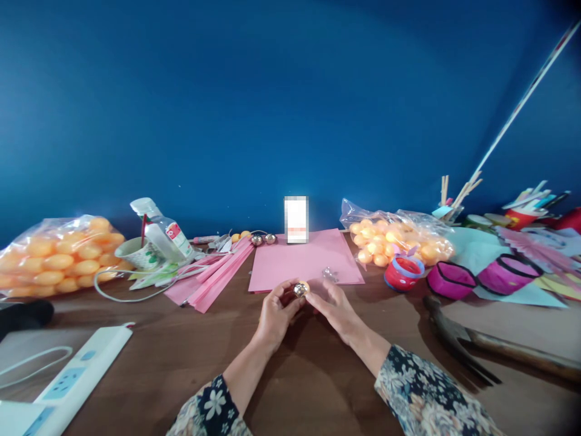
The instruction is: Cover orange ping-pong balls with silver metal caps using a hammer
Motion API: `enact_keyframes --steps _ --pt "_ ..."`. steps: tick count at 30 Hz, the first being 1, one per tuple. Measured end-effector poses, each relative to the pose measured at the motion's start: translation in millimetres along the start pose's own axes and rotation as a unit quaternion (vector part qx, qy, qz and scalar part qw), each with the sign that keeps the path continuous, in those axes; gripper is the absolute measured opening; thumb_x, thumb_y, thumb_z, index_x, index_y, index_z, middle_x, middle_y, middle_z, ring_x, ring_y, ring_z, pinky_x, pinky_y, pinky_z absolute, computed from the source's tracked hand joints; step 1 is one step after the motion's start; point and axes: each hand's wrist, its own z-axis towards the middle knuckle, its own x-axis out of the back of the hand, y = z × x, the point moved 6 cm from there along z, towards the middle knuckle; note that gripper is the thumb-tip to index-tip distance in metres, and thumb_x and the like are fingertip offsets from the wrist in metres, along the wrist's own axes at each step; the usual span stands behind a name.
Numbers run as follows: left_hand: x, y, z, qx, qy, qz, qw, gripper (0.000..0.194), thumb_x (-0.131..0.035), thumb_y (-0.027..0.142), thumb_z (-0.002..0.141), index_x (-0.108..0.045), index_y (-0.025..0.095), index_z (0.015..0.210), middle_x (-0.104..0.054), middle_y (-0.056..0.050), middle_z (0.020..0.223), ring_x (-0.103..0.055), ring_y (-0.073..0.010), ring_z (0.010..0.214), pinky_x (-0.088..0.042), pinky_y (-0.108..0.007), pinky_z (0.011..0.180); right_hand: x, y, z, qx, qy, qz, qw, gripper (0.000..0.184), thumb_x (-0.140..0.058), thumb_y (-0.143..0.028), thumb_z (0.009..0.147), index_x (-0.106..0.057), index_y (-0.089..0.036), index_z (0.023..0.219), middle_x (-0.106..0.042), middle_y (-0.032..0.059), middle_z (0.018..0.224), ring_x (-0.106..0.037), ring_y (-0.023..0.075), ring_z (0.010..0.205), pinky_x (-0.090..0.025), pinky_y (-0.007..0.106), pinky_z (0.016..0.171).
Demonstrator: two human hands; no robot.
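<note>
My left hand (275,312) and my right hand (336,307) meet over the wooden table (181,357), just in front of a pink paper sheet (304,260). Their fingertips pinch a small orange ball with a shiny silver bell (301,289) against it. Both hands are closed on this piece. Another small shiny bit (330,274) lies on the pink sheet just beyond my right hand. Two silver bells (264,240) rest at the sheet's far left corner.
Bags of orange balls lie at far left (59,254) and right of the sheet (399,239). A glue bottle (163,233), paper cup, pink strips (213,272), red cup (403,272), magenta cups (451,280), a hammer (476,342) and a power strip (77,378) surround me.
</note>
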Motion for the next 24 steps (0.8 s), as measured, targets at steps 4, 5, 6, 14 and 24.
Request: enact_keyframes --steps 4,5,6,14,24 --pt "0.3 -0.4 -0.1 0.001 0.001 0.003 1.0 0.047 -0.076 0.024 0.059 -0.061 0.017 0.102 -0.069 -0.008 0.098 -0.064 -0.0223 0.092 -0.049 -0.035 0.083 -0.2 0.8 -0.1 -0.004 -0.002 0.003 1.0 0.033 -0.065 -0.039 0.069 -0.059 -0.018 0.093 -0.067 0.0035 0.085 -0.059 0.0152 0.073 -0.043 0.023 0.055" --pt "0.5 -0.5 -0.3 0.001 0.002 0.003 1.0 0.047 -0.076 0.024 0.058 -0.061 0.017 0.103 -0.069 -0.008 0.098 -0.064 -0.0223 0.092 -0.049 -0.035 0.083 0.0 1.2 -0.1 -0.005 -0.002 0.003 1.0 0.032 -0.065 -0.039 0.069 -0.059 -0.018 0.093 -0.067 0.0033 0.085 -0.059 0.0149 0.073 -0.043 0.023 0.055" --pt "0.7 -0.5 -0.4 0.002 0.002 0.005 1.0 0.048 -0.076 0.024 0.058 -0.061 0.016 0.103 -0.069 -0.008 0.098 -0.064 -0.0224 0.092 -0.049 -0.035 0.083 0.2 1.5 0.0 -0.005 -0.002 0.003 1.0 0.032 -0.065 -0.038 0.07 -0.059 -0.018 0.093 -0.067 0.0032 0.085 -0.059 0.0146 0.073 -0.043 0.023 0.056" --pt "0.6 -0.8 -0.9 0.004 -0.002 0.005 1.0 0.047 -0.076 0.024 0.059 -0.061 0.017 0.103 -0.069 -0.008 0.098 -0.064 -0.022 0.092 -0.048 -0.035 0.084 0.2 -0.8 -0.8 -0.009 0.004 0.003 1.0 0.031 -0.066 -0.038 0.069 -0.06 -0.017 0.091 -0.066 0.0027 0.081 -0.058 0.0144 0.07 -0.043 0.024 0.056" --pt "-0.2 -0.2 0.0 0.002 -0.002 0.011 1.0 0.046 -0.076 0.023 0.059 -0.061 0.016 0.102 -0.07 -0.008 0.097 -0.064 -0.0221 0.091 -0.048 -0.036 0.085 0.6 1.5 -0.5 -0.007 0.007 -0.005 1.0 0.031 -0.066 -0.038 0.07 -0.059 -0.016 0.092 -0.066 0.0027 0.081 -0.058 0.0133 0.069 -0.044 0.022 0.057"
